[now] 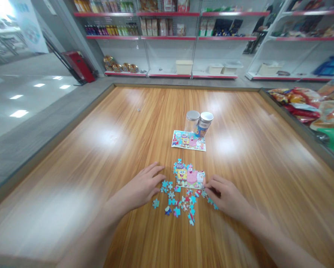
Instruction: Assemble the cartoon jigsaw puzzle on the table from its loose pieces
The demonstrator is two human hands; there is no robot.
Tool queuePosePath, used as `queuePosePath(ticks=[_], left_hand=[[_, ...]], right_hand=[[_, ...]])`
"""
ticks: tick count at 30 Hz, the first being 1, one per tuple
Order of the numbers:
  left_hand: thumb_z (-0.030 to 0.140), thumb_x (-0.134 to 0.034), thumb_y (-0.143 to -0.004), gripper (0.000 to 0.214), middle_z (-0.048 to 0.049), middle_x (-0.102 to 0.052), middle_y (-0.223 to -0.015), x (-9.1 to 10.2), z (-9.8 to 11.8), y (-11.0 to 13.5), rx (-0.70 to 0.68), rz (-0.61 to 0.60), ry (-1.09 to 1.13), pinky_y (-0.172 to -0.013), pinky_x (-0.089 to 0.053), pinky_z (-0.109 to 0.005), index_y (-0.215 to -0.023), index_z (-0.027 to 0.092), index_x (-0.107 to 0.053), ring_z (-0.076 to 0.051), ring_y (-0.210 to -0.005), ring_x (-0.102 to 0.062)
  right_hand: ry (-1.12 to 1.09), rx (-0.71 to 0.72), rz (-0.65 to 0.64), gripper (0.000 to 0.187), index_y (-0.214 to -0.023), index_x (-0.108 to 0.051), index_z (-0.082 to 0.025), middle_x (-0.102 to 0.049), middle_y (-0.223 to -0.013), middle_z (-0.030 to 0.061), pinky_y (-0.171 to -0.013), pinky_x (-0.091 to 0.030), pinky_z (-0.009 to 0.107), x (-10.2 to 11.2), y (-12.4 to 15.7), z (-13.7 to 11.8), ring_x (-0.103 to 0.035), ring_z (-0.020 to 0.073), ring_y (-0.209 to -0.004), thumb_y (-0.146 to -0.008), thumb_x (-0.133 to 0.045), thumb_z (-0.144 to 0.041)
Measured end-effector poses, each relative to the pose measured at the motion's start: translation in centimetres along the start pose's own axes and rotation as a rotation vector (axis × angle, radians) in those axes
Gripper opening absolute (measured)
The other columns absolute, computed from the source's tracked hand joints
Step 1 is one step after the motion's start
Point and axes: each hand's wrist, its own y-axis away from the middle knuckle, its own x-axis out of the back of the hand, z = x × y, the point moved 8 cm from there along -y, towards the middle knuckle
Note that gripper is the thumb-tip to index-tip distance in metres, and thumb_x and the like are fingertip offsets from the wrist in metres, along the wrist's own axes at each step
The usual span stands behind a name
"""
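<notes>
A partly joined jigsaw puzzle [191, 176] with cartoon figures lies flat on the wooden table, its upper left edge ragged. My right hand [224, 194] is at its lower right corner, thumb and forefinger pinched on a puzzle piece there; the fingers hide most of that piece. To the left, my left hand [144, 183] hovers or rests with fingers apart and nothing in them, close to some loose blue pieces [165, 184]. More loose puzzle pieces [185, 203] are scattered below the joined part. Behind it lies the reference picture card [188, 143] with the same figures.
A clear jar [192, 122] and a labelled can [204, 124], both silver-lidded, stand at the card's back edge. A tiny object [138, 109] sits far left on the table [122, 141]. Snack packets [303, 102] lie at the right. Shop shelves [169, 37] stand beyond.
</notes>
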Motion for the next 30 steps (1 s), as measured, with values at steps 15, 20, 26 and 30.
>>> queuePosePath(ticks=[15,20,26,30], left_hand=[[0.019,-0.068,-0.091,0.028,-0.0105,-0.043,-0.153,-0.3,3.5,-0.7,-0.11,-0.002,0.082,-0.12,-0.035,-0.061,-0.117,0.022,-0.06,-0.035,-0.152,-0.027],[0.018,-0.067,-0.091,0.03,-0.0119,-0.045,-0.151,-1.0,3.5,-0.8,-0.115,-0.009,0.096,-0.121,-0.035,-0.06,-0.119,0.021,-0.059,-0.034,-0.152,-0.027],[0.021,-0.067,-0.092,0.029,-0.0125,-0.045,-0.151,-1.1,3.2,-0.8,-0.106,0.004,0.105,-0.12,-0.037,-0.059,-0.119,0.021,-0.058,-0.034,-0.151,-0.029],[0.021,-0.067,-0.091,0.026,-0.0134,-0.041,-0.154,-0.8,3.5,-1.0,-0.116,0.002,0.093,-0.121,-0.036,-0.059,-0.115,0.02,-0.057,-0.034,-0.152,-0.027]], right_hand=[[0.081,0.078,0.067,0.007,-0.086,-0.061,-0.022,-0.055,-0.142,0.0134,-0.098,-0.053,0.048,0.0,0.1,-0.2,-0.06,0.0296,-0.124,-0.092,-0.061,-0.018],[0.094,0.103,0.052,0.011,-0.086,-0.061,-0.023,-0.06,-0.139,0.0128,-0.099,-0.053,0.048,0.2,-0.2,-0.6,-0.057,0.0292,-0.129,-0.092,-0.059,-0.014],[0.099,0.114,0.054,0.012,-0.086,-0.061,-0.023,-0.061,-0.139,0.0119,-0.099,-0.053,0.047,0.3,-0.3,-1.1,-0.054,0.0288,-0.135,-0.092,-0.059,-0.013],[0.098,0.109,0.045,0.012,-0.086,-0.061,-0.023,-0.061,-0.14,0.0127,-0.1,-0.053,0.048,0.2,-0.3,-0.9,-0.053,0.0288,-0.136,-0.093,-0.058,-0.013]])
